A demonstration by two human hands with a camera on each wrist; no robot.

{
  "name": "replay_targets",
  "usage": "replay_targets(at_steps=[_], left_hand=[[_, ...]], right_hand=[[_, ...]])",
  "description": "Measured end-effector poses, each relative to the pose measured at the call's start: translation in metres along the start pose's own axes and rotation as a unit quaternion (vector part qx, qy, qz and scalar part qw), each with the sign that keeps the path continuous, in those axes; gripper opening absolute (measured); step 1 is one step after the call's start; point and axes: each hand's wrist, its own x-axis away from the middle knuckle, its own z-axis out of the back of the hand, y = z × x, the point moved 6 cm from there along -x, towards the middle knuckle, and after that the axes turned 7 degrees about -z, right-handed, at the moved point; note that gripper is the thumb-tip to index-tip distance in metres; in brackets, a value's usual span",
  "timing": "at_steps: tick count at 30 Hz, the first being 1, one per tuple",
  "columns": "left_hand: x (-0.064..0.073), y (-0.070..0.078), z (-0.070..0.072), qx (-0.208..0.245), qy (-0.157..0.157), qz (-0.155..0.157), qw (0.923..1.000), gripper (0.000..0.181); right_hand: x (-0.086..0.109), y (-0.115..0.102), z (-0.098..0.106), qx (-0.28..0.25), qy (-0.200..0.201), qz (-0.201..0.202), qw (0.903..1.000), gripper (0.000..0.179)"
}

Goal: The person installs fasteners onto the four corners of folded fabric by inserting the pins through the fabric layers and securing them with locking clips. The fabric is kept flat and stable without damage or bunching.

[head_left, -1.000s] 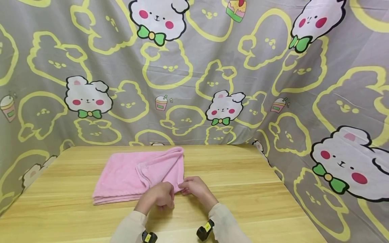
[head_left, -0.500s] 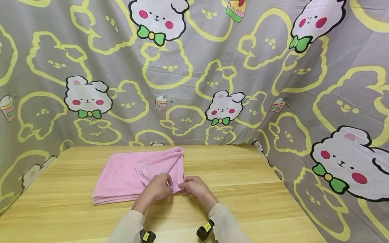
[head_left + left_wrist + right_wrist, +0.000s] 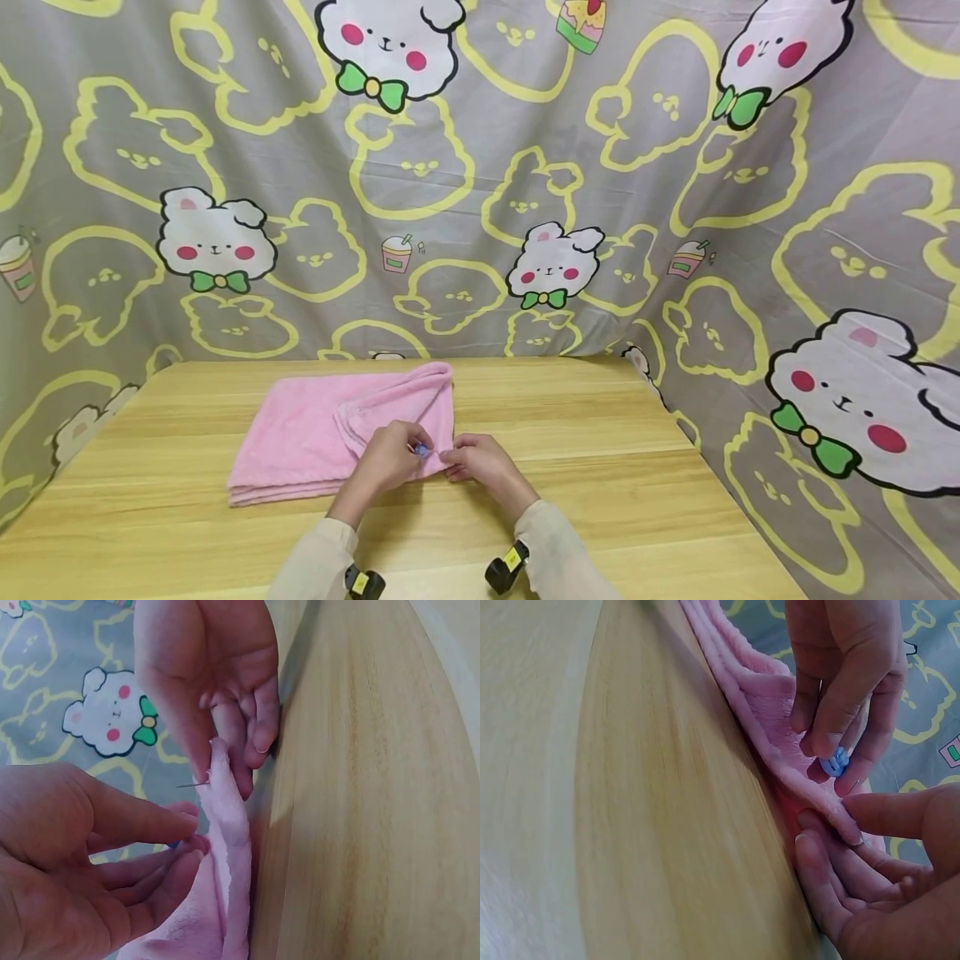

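A folded pink fleece blanket [image 3: 292, 429] lies left of centre, its near right corner folded back over the top. My right hand [image 3: 483, 467] pinches the edge of this corner between thumb and fingers. Close by on the left, my left hand [image 3: 390, 458] holds a small pin with a knobby blue head [image 3: 835, 761] between thumb and fingertips. In the left wrist view a thin metal needle [image 3: 192, 785] stands out by the blanket edge, just beside the right hand's fingers. Both hands are at the same corner, fingertips nearly meeting.
The blanket rests on a light wooden table [image 3: 585, 500]. A grey curtain [image 3: 465, 208] printed with rabbits hangs behind the table and along its sides. Each sleeve cuff carries a black wrist camera [image 3: 507, 568].
My left hand has moved up from in front of the blanket to its corner, and the blue pin head now shows in its fingers. My right hand keeps its pinch in place.
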Motion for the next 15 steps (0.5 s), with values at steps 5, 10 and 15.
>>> replay_targets(at_steps=[5, 10, 15], left_hand=[[-0.0014, -0.0019, -0.0026, 0.008, 0.001, 0.0, 1.0, 0.021], [-0.0016, -0.0033, -0.0039, 0.018, -0.001, 0.004, 0.9998, 0.021], [-0.0007, -0.0026, -0.0031, 0.012, -0.005, 0.003, 0.9999, 0.019]], right_hand=[[-0.0005, 0.0003, -0.0001, -0.001, 0.002, -0.002, 1.0, 0.008], [-0.0012, 0.0009, 0.0003, 0.003, 0.007, -0.003, 1.0, 0.012], [-0.0011, 0.0002, -0.0011, 0.002, 0.007, -0.002, 1.0, 0.016]])
